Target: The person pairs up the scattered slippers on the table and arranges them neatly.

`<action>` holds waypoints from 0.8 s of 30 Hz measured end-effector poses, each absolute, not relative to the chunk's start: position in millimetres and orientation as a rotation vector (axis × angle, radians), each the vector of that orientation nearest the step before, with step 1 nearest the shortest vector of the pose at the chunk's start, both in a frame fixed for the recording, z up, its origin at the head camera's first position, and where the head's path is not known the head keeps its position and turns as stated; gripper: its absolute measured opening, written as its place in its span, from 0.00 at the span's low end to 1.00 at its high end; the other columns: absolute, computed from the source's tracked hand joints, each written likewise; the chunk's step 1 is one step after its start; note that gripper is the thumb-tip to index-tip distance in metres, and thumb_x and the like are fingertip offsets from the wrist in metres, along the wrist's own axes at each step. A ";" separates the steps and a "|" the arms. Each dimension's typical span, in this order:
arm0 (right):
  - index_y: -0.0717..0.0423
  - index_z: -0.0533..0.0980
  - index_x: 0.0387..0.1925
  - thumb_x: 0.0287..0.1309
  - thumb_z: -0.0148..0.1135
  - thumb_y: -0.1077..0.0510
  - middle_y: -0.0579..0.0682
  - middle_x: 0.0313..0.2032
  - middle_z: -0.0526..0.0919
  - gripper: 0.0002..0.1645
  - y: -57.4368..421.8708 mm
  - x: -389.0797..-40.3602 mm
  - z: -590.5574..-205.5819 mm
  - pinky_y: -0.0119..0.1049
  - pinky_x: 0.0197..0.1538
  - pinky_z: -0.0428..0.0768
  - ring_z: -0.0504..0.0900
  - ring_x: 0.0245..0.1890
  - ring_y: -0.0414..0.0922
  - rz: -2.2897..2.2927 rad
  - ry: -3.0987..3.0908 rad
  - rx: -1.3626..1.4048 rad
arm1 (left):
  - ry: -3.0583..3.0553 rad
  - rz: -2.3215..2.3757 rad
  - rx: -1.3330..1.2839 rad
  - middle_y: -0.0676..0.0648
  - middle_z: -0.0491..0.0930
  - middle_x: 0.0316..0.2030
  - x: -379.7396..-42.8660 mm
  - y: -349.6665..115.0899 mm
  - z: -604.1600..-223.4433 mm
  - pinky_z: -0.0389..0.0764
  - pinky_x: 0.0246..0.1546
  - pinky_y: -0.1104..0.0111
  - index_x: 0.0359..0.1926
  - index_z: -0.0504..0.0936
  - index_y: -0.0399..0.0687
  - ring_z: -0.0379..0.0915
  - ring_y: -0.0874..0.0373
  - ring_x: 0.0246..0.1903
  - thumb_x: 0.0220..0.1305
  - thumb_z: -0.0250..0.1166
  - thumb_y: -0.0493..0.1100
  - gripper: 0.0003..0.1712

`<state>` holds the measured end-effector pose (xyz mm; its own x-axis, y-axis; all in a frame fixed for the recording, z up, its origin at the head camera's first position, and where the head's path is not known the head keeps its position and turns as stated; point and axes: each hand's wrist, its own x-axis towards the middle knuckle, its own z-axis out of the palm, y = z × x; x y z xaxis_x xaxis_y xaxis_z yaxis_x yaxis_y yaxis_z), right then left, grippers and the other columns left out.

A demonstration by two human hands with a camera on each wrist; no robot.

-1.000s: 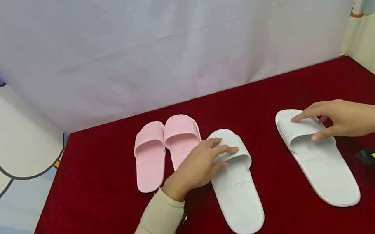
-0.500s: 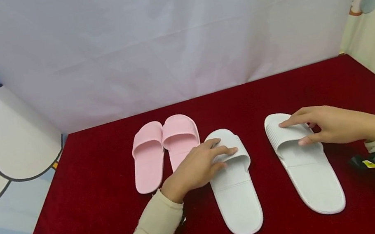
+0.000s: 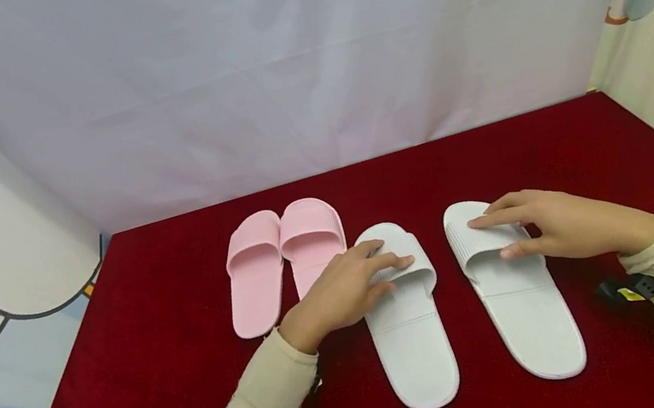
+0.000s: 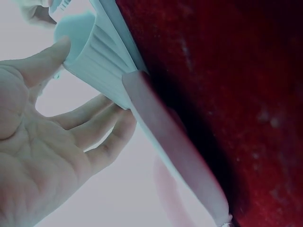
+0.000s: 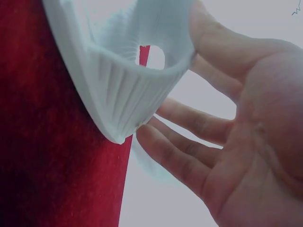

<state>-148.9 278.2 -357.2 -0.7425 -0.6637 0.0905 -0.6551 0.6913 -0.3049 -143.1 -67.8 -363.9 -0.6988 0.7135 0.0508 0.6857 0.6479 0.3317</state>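
Two white ribbed slippers lie on a red cloth with their toes pointing away. My left hand (image 3: 337, 291) holds the left white slipper (image 3: 418, 363) by its strap, with the thumb at the opening and the fingers over the top. In the left wrist view the strap (image 4: 102, 59) sits between thumb and fingers. My right hand (image 3: 560, 225) has the same hold on the right white slipper (image 3: 535, 331), which is slightly tilted. The right wrist view shows the thumb at the rim of its strap (image 5: 130, 87). A narrow gap separates the slippers.
Left of the white pair, two pink slippers (image 3: 259, 292) lie side by side, the right one partly behind my left hand. The red cloth (image 3: 154, 380) reaches back to a pale curtain (image 3: 304, 76). Printed cartoon sheets (image 3: 11, 238) hang at both sides.
My right hand has slid the right white slipper leftward, closer to the left one, and it stands a little straighter. My left hand and its slipper stay in place.
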 end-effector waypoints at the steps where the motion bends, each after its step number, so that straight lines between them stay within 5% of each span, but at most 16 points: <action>1: 0.38 0.75 0.65 0.57 0.71 0.46 0.48 0.57 0.80 0.32 277.5 -148.7 -357.1 0.50 0.53 0.80 0.79 0.57 0.49 -0.497 2.861 -1.110 | 2.773 0.505 1.186 0.40 0.75 0.64 -143.4 -67.5 -364.5 0.77 0.57 0.49 0.62 0.80 0.62 0.71 0.47 0.66 0.66 0.67 0.42 0.24; 24: 0.39 0.74 0.65 0.61 0.67 0.45 0.54 0.58 0.80 0.31 255.4 -145.1 -361.1 0.52 0.55 0.79 0.79 0.58 0.53 -0.509 2.894 -1.102 | 2.758 0.517 1.137 0.39 0.74 0.64 -143.8 -64.9 -363.7 0.76 0.55 0.47 0.62 0.80 0.62 0.71 0.46 0.65 0.66 0.66 0.43 0.24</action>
<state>-145.1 255.4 -361.1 -0.7534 -0.6481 0.1109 -0.6471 0.7008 -0.3001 -143.8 -64.9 -363.7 -0.7124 0.7013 0.0242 0.6625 0.6608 0.3528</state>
